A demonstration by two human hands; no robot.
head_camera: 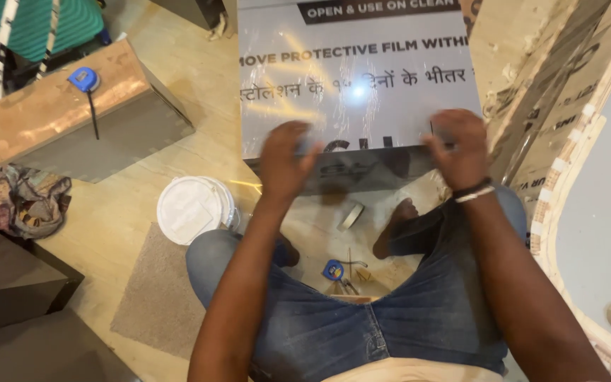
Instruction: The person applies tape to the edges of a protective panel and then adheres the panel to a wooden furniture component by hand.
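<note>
Glossy sheet: film-covered panel (355,78) with printed lettering, lying flat on the floor ahead of our knees.
Left hand: our left hand (284,159) grips the near edge, fingers curled over it.
Right hand: our right hand (457,145), banded at the wrist, clamps the same edge.
Beside us: white bucket (194,209), blue tape measure (333,269) between our feet.
Farther left: wooden box (72,113).

The film-covered panel (355,85) runs off the top edge; both hands' fingertips blur.
</note>
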